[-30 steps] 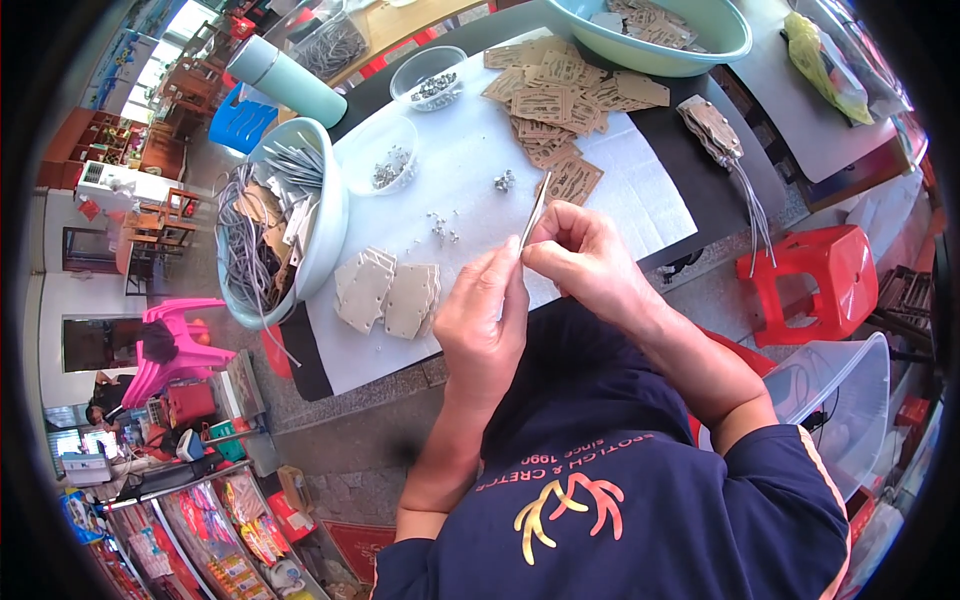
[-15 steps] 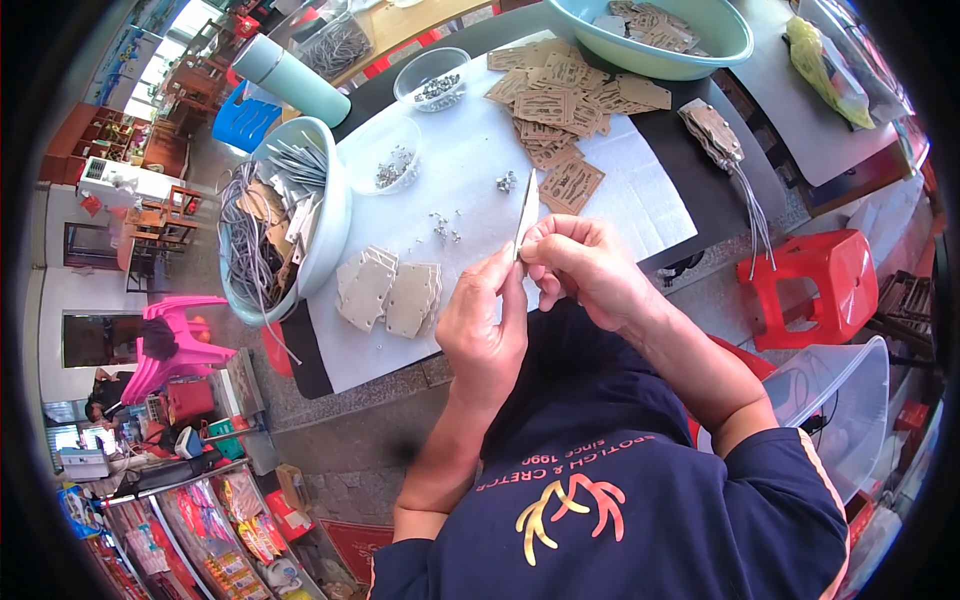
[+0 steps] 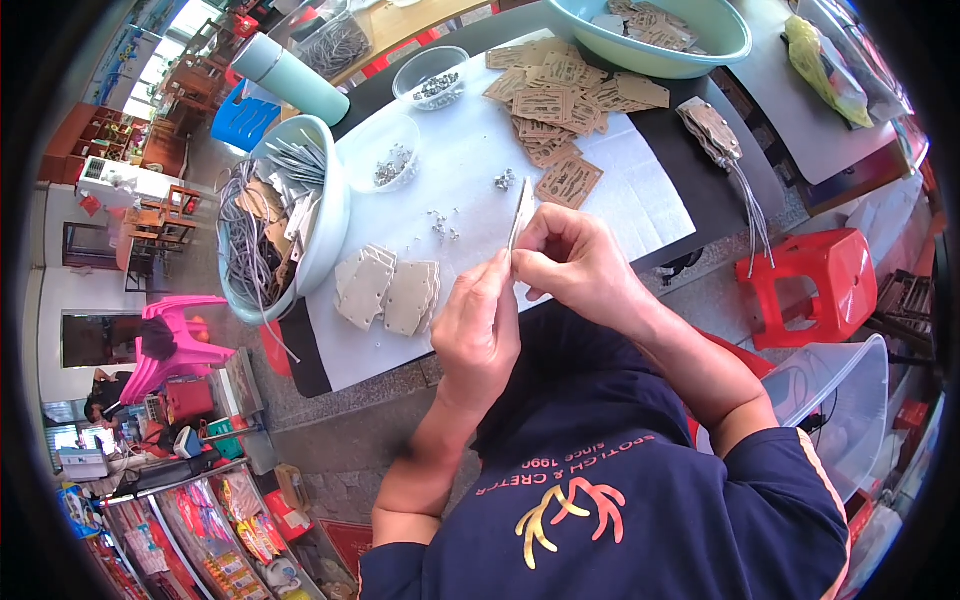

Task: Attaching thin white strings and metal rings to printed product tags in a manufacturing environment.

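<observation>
Above the white-covered surface [image 3: 470, 180], a thin flat card [image 3: 521, 212] is held edge-on, its long axis running up and away. It is pinched at its lower end between the right hand [image 3: 570, 265] fingers and the left hand [image 3: 478, 335] fingers, both closed narrowly.

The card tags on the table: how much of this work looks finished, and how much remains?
Done, it seems: a small stack of pale card pieces lies beside the bowl of cords and tags. In hand: both hands, left hand and right hand, pinch one thin card edge-on. Left: many brown cards spread on the white sheet, plus more in the green basin.
</observation>
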Tool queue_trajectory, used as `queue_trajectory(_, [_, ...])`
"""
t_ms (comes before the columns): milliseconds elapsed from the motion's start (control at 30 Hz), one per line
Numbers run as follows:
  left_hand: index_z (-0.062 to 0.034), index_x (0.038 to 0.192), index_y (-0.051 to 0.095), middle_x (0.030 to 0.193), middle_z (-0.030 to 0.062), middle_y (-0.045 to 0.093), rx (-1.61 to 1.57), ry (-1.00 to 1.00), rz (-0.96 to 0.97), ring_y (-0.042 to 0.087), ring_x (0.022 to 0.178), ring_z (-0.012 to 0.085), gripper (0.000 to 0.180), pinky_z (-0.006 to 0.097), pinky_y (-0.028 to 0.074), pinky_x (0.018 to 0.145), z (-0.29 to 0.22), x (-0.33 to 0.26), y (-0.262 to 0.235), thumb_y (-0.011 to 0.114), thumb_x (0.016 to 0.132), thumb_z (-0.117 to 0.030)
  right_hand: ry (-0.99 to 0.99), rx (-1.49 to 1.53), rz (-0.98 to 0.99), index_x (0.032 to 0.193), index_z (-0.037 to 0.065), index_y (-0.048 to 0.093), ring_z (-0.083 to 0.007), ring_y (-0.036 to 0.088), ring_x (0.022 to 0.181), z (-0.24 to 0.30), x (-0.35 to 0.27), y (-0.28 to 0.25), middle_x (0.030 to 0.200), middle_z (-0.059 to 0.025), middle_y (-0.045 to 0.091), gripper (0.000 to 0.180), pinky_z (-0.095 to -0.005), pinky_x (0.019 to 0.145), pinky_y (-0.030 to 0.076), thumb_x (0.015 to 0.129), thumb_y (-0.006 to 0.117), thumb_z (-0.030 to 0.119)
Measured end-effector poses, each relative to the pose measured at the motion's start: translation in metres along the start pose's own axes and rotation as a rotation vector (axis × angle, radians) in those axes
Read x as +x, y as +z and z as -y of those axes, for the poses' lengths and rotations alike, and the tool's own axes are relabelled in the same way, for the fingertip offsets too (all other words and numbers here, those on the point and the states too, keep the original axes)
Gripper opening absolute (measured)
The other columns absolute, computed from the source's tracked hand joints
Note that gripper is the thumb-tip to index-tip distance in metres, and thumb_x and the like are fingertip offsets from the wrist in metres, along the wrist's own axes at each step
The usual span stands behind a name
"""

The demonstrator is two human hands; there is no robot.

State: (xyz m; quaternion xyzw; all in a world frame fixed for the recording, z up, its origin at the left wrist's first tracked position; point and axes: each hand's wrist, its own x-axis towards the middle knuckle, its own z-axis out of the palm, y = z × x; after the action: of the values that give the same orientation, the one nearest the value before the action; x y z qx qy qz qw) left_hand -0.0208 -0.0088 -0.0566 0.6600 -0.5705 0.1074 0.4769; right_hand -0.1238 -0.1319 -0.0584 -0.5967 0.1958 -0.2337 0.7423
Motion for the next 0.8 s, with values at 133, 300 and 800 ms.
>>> queue_trajectory(133, [0.0018,0.112,0.069,0.101,0.0163,0.072,0.047,0.021,0.045,0.072,0.087,0.0268,0.027,0.034,0.057,0.076,0.002,0.001,-0.007,0.066,0.087,0.013,0.115,0.117,0.128,0.094,0.0,0.065,-0.0073,0.066,0.073,0.008,0.003,-0.011,0.087,-0.003,0.068,0.01,-0.0225,0.067,0.057,0.094,0.069,0.009])
queue_trajectory(300, [0.0015,0.113,0.068,0.102,0.0163,0.072,0.053,0.008,0.044,0.072,0.087,0.0262,0.028,0.034,0.057,0.077,0.008,-0.001,-0.009,0.066,0.087,0.012,0.169,0.195,0.096,0.105,-0.003,0.067,-0.0095,0.069,0.076,0.012,-0.002,-0.004,0.09,-0.0058,0.07,0.02,-0.024,0.07,0.059,0.096,0.07,0.014])
queue_trajectory(800, [0.0007,0.103,0.063,0.104,0.0156,0.07,-0.116,-0.103,-0.005,0.071,0.092,0.0215,0.018,0.032,0.059,0.078,0.014,-0.004,-0.001,0.068,0.088,0.01,0.08,0.153,-0.037,0.093,0.0,0.065,-0.0039,0.061,0.067,-0.012,0.003,0.01,0.075,0.0018,0.064,0.014,-0.021,0.059,0.05,0.092,0.068,0.014])
